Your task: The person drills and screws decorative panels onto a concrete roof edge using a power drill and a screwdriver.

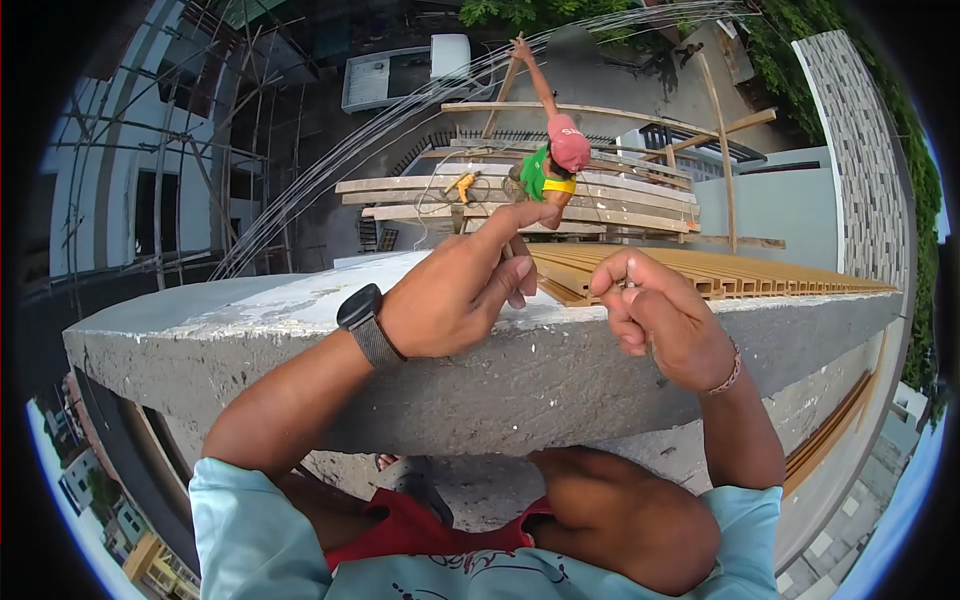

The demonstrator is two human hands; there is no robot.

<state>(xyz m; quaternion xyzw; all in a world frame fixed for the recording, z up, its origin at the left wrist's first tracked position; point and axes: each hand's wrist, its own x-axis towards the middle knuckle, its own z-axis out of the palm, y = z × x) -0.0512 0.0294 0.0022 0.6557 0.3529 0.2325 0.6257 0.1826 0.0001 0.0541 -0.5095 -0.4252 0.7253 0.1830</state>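
My left hand (465, 278), with a dark watch (362, 310) on its wrist, is above the parapet's top edge. Its index finger points forward while the thumb and other fingers curl together, and whatever they pinch is too small to name. To the right, my right hand (668, 318) is closed, thumb against bent fingers; a tiny item may be between them, but I cannot make it out. Brown fluted panels (640, 270) with hollow ends lie just beyond the rough grey concrete parapet (500, 390), between and behind both hands.
Below the parapet, a person in a red cap (568, 145) is on a plank scaffold (400, 190), one arm raised to a post. A yellow power drill (461, 187) lies on the planks. Cables (330, 160) cross at left. A tiled wall (862, 150) rises at right.
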